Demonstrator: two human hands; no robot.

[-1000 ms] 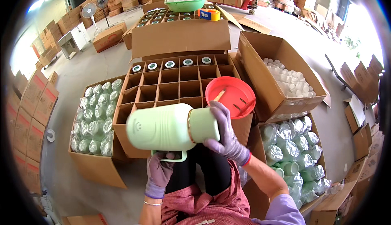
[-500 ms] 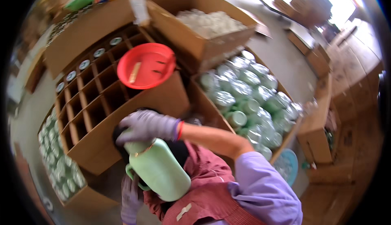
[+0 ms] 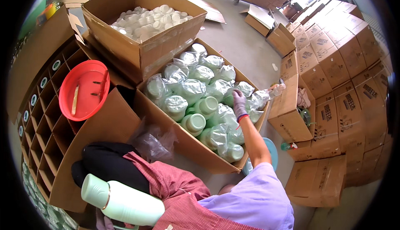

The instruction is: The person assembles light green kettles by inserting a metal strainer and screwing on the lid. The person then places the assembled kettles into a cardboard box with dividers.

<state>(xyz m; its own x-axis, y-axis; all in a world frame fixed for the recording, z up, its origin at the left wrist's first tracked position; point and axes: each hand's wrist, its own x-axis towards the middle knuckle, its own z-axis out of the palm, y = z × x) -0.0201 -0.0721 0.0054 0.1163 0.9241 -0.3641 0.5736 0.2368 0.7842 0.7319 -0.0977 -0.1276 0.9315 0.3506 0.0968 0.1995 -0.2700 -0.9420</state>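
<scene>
lying just beside the mostly hidden left hand (image 3: pixel 107 222), grip unclear, pale green flask (image 3: pixel 133 203); right hand (image 3: pixel 239 103) part-curled, hold unclear, among bagged flasks (image 3: pixel 193 90) in open carton (image 3: pixel 185 149), white caps (image 3: pixel 151 19) in another box (image 3: pixel 166 49).

1 green handled flask (image 3: pixel 133 206); 1 red tub (image 3: pixel 86 99) w/ 1 pale stick (image 3: pixel 75 100); 1 blue basin (image 3: pixel 273 154); 5 round tops (image 3: pixel 33 100) along divided ctn's (image 3: pixel 93 163) far edge; 2 apparently bare green btls (image 3: pixel 207 106); bagged btls (image 3: pixel 193 89) overlap, no exact ct; white caps (image 3: pixel 146 20), too many to ct.

Grey floor (image 3: pixel 246 51), open carton (image 3: pixel 185 144) of bottles (image 3: pixel 194 124), stacked boxes (image 3: pixel 350 115)
</scene>
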